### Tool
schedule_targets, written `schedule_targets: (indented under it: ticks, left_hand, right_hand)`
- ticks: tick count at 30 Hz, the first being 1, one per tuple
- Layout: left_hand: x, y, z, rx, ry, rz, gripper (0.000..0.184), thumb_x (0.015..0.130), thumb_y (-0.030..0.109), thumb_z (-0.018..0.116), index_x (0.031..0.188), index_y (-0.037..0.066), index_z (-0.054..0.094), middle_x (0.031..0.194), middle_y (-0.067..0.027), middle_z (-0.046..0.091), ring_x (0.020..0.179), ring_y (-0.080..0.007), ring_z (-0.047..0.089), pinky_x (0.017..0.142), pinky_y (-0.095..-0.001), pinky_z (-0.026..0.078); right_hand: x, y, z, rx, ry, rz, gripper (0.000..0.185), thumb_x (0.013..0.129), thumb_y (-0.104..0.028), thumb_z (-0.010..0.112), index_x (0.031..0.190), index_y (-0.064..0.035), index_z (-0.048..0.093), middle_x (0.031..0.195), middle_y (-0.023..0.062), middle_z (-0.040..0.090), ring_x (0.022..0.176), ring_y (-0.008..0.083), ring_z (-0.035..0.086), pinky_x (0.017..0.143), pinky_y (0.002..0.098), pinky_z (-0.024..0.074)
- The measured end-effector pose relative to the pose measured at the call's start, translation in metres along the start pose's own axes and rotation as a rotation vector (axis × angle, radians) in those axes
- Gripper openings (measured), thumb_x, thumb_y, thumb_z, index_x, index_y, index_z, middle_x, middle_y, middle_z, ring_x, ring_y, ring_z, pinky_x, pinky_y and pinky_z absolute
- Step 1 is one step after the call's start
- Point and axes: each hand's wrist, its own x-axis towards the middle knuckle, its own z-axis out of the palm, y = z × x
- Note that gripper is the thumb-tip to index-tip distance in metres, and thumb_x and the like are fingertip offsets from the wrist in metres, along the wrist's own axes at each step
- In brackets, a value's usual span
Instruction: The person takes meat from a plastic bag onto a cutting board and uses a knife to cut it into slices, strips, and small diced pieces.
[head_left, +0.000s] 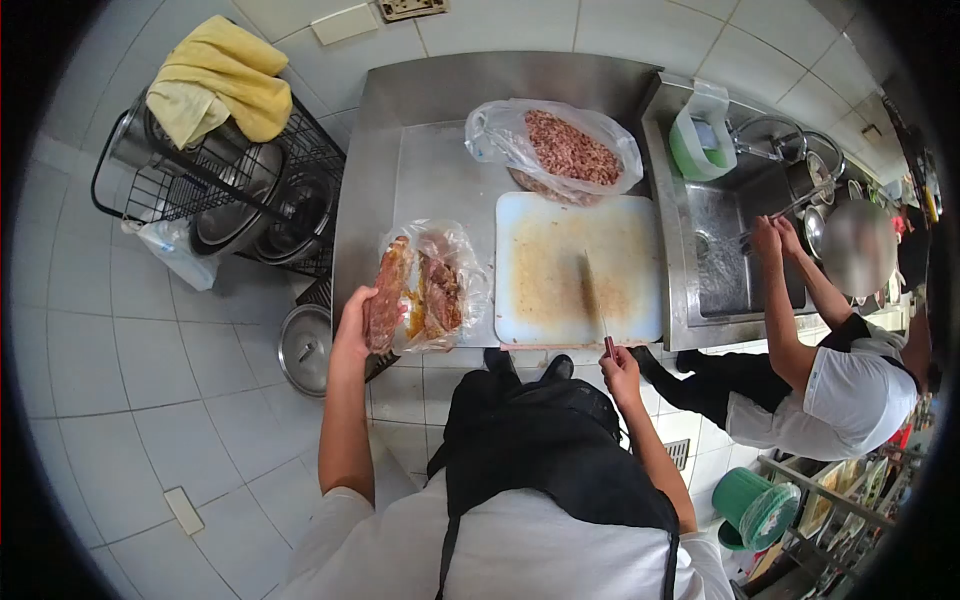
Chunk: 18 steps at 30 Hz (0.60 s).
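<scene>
My right hand (621, 372) is closed around the dark handle of a knife (592, 288), whose blade points away over the stained white cutting board (520, 310). At the left, my left hand (354, 318) grips the outer edge of a long piece of reddish meat (386, 305); its fingers are partly hidden beneath. Another piece of meat (441, 296) lies beside it on a clear plastic bag (474, 285). Behind the board, a second clear bag (490, 130) holds a heap of small chopped meat pieces (572, 148).
A steel counter (425, 170) carries all this. To the right, a co-worker (850, 390) stands with both hands over a sink (735, 290) with running water. A wire rack (300, 215) with pots stands left; a pot lid (304, 350) is below. A green bin (742, 498) is lower right.
</scene>
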Motion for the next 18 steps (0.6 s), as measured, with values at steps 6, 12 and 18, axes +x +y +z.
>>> schedule_targets:
  ticks: [6,12,18]
  left_hand:
    - [-0.051,0.004,0.042,0.161,0.054,-0.040,0.047,0.095,0.031,0.062,0.125,-0.006,0.063,0.107,-0.0151,0.072,0.092,-0.0267,0.073,0.081,-0.0363,0.059]
    - [-0.056,0.006,0.136,0.610,-0.271,0.026,0.039,0.092,0.026,0.075,0.118,-0.001,0.066,0.102,-0.0044,0.070,0.092,-0.0124,0.066,0.083,-0.0294,0.054]
    - [0.064,-0.073,0.242,1.219,-0.465,0.169,0.051,0.085,0.025,0.078,0.127,-0.001,0.064,0.110,-0.0121,0.070,0.097,-0.0201,0.068,0.085,-0.0346,0.054]
  right_hand:
    - [-0.028,-0.024,-0.008,0.181,-0.067,0.104,0.007,0.093,-0.014,0.064,0.092,-0.0090,0.059,0.065,-0.0053,0.049,0.050,0.0051,0.042,0.044,0.0240,0.0310]
    - [-0.048,-0.028,-0.025,0.264,-0.025,0.072,0.008,0.097,-0.015,0.061,0.092,-0.0085,0.059,0.064,-0.0027,0.050,0.047,0.0075,0.043,0.042,0.0250,0.0328]
    - [-0.059,-0.025,-0.039,0.286,0.108,-0.008,0.010,0.098,-0.014,0.059,0.093,-0.0060,0.060,0.063,-0.0012,0.050,0.048,0.0080,0.044,0.043,0.0255,0.0341]
